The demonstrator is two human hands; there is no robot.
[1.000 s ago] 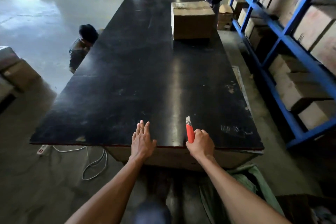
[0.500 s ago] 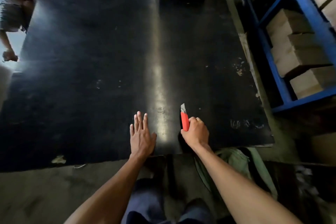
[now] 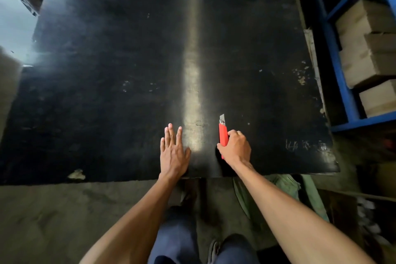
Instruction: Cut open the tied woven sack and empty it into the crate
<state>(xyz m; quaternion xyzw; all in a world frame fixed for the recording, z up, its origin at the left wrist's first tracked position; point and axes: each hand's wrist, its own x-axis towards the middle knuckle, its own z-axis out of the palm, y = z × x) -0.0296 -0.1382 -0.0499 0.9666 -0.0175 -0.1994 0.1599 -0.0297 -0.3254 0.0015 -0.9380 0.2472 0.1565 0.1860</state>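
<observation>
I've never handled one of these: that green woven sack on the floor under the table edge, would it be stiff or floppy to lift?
Probably floppy: the green woven sack lies crumpled and folded on the floor. Likely it would sag and need both hands, though the right hand holds the red utility knife. Its weight can't be judged; the table and an arm hide much of it.

The view now tilts further down than a second ago. The cardboard box is nearly gone past the surface's [image 3: 128, 49] far edge. Both knees show below.

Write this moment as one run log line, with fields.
left hand: flat on black table | right hand: holds red cutter, blade out | green sack: on floor, uncut
</observation>
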